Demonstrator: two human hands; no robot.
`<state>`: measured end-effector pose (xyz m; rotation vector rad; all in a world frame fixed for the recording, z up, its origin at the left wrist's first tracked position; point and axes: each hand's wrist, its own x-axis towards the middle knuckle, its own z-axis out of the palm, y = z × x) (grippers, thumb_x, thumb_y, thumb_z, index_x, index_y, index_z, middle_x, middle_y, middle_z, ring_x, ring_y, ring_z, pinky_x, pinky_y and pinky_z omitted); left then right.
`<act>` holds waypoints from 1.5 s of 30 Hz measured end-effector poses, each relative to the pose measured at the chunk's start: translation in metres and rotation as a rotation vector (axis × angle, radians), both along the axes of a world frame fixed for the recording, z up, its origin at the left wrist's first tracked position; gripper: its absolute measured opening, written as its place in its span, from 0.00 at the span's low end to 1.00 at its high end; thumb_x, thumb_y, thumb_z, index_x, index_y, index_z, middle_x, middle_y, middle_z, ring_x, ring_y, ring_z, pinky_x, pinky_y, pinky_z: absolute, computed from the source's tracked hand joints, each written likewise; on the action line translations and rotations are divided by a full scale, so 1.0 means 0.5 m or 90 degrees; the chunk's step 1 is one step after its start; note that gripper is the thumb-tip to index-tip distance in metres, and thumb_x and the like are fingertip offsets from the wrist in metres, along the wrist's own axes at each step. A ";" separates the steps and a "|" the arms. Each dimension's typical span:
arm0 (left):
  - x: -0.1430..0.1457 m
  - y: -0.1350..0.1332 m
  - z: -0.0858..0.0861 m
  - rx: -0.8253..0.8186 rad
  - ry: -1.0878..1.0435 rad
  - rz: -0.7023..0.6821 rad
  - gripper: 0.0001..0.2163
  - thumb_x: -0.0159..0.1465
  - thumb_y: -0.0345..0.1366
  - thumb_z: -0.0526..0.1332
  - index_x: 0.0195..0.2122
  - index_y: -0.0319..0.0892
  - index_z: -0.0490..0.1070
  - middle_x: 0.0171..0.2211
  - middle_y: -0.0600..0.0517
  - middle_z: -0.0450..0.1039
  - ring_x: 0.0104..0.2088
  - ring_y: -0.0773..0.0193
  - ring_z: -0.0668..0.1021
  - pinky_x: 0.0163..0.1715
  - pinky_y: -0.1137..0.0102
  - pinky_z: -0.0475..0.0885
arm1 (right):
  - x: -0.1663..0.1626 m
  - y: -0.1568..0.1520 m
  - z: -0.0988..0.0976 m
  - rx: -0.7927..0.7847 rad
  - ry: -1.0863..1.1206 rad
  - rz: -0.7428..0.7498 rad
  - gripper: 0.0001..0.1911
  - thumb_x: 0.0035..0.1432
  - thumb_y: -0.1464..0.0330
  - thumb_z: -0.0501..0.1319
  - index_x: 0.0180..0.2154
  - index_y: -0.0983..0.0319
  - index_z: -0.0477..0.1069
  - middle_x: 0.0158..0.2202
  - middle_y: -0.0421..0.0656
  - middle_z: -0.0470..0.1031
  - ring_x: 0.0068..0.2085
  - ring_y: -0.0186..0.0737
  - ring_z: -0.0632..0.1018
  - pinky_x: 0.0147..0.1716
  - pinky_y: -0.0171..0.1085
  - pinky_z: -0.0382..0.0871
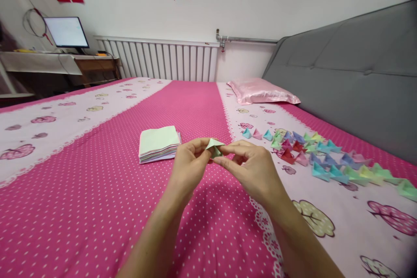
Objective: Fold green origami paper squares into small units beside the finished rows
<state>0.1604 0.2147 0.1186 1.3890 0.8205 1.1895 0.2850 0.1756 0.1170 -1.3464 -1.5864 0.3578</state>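
Both my hands meet above the pink dotted bedspread (97, 200). My left hand (188, 169) and my right hand (252, 171) pinch a small folded piece of pale green paper (214, 147) between their fingertips, one on each side. Just beyond my left hand lies a stack of pastel square paper sheets (158, 143). To the right of my right hand, several finished folded paper pieces (322, 160) in pink, red, blue, teal and green lie spread in rows on the bed.
A pink satin pillow (260, 91) lies at the grey padded headboard (352, 78). A white radiator (163, 58) runs along the far wall. A desk with a lit monitor (67, 31) stands at the back left.
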 end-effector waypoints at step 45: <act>-0.012 0.008 -0.001 -0.084 0.101 0.054 0.15 0.49 0.23 0.55 0.40 0.36 0.65 0.16 0.58 0.65 0.17 0.73 0.65 0.20 0.77 0.61 | -0.007 -0.006 -0.001 -0.008 -0.220 -0.023 0.16 0.52 0.71 0.57 0.44 0.54 0.68 0.45 0.40 0.66 0.26 0.30 0.71 0.31 0.37 0.68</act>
